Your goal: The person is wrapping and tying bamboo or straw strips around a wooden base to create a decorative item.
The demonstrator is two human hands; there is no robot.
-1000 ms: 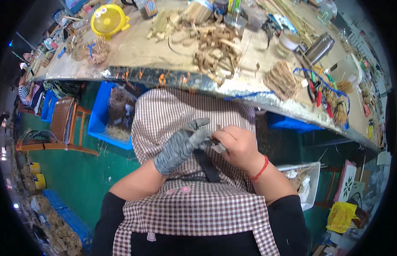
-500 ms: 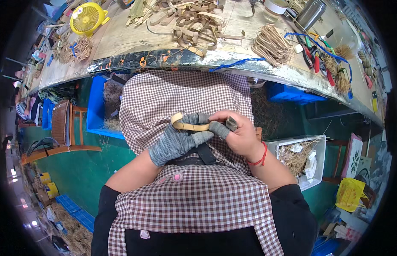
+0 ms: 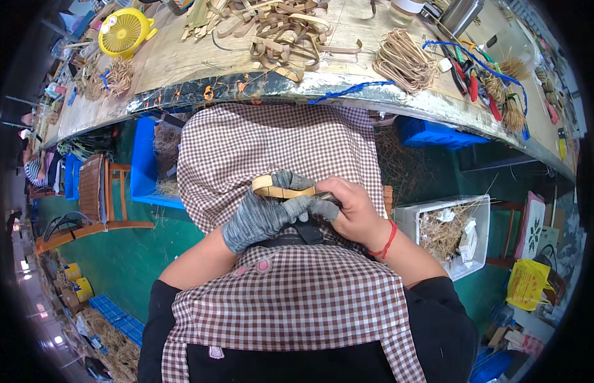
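My left hand point(image 3: 253, 218), in a grey knit glove with its fingers curled, grips a pale, flat bamboo strip point(image 3: 263, 187) that bends round into a loop at its left end. Thin dark lines cross the strip. My right hand point(image 3: 359, 214) meets it at the strip's right end. Grey knit covers its thumb, and a red cord circles the wrist. Pinched between that thumb and the forefinger is a dark, narrow piece point(image 3: 328, 197), mostly hidden, whose kind I cannot make out. Both hands are close together above my checked apron point(image 3: 278, 143).
The workbench edge point(image 3: 290, 92) curves ahead, holding loose bent strips point(image 3: 287, 41), a coiled cord bundle point(image 3: 405, 60), pliers point(image 3: 470, 86) and a yellow fan point(image 3: 122, 33). Below stand a blue crate point(image 3: 142, 159) at left and a white bin of scraps point(image 3: 485, 236) at right.
My right hand has turned and dropped its thumb slightly, hiding more of the dark piece it pinches. The strip's looped end has shifted a little left and down in my left hand.
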